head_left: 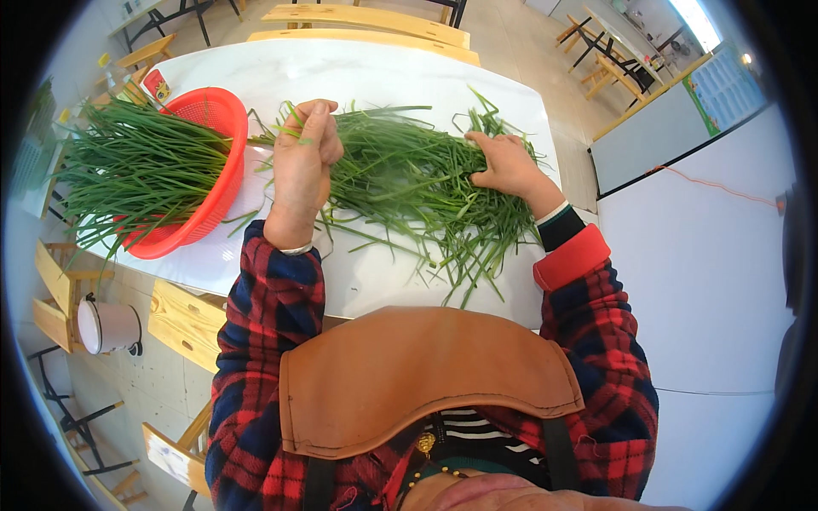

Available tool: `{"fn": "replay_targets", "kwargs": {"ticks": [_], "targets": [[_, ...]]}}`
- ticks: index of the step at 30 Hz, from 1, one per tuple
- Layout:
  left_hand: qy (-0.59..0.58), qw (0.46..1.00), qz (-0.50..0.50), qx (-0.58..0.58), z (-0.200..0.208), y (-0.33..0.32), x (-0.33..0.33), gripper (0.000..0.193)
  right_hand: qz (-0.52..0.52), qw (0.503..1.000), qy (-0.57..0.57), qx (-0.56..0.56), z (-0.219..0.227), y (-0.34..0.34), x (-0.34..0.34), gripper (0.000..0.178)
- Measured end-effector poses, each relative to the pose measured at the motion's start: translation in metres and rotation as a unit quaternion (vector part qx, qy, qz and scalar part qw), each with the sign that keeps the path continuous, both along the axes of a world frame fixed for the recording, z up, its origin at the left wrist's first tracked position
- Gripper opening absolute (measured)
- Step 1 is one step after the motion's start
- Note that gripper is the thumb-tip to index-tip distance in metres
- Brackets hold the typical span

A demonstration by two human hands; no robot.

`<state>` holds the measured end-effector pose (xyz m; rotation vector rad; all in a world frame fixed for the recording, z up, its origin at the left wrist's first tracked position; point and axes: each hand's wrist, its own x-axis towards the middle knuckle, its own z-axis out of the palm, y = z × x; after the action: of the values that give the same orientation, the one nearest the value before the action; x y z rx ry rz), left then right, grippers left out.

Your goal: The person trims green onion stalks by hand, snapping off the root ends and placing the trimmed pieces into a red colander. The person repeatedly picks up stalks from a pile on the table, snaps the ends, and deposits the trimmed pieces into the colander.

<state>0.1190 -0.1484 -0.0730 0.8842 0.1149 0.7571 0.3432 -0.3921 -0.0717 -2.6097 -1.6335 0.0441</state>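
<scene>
- Brown apron bib (430,366) is hanging closest to the camera, over the wearer's chest, with plaid sleeves (271,315) reaching forward on both sides of it.
- Loose pile of long green leaves (392,170) is lying ahead of the bib, across the middle and right part of the white table (230,68), with some strands straggling toward the near edge.
- Left hand (305,157) is hovering by the left end of the pile, its fingers drawn narrow and pinching a few thin green blades (295,117).
- Right hand (509,166) is resting on the right end of the pile, thumb and forefinger standing apart; whether its other fingers are gripping any leaves, I cannot tell.
- Red basket (241,153) is sitting tilted at the table's left end, just beyond the left hand.
- Thick bundle of green leaves (145,157) is lying in that basket, its tips spilling out over the left side.
- Light wooden bench (366,19) is standing along the table's far side.
- White bucket (108,326) is standing lower left, near a wooden stool (183,324).
- Large white cabinet (707,289) is filling the right side, an orange cord (716,187) running across it.
</scene>
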Motion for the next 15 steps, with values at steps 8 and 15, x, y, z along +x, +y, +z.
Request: {"fn": "replay_targets", "kwargs": {"ticks": [8, 15], "targets": [[-0.01, 1.0, -0.004, -0.005, 0.001, -0.001, -0.001, 0.016, -0.05, 0.978, -0.124, 0.161, 0.064, 0.007, 0.003, 0.052], [-0.014, 1.0, -0.006, 0.006, 0.003, -0.002, -0.002, 0.016, 0.157, 0.983, -0.054, 0.083, 0.046, 0.004, -0.035, 0.052]]}}
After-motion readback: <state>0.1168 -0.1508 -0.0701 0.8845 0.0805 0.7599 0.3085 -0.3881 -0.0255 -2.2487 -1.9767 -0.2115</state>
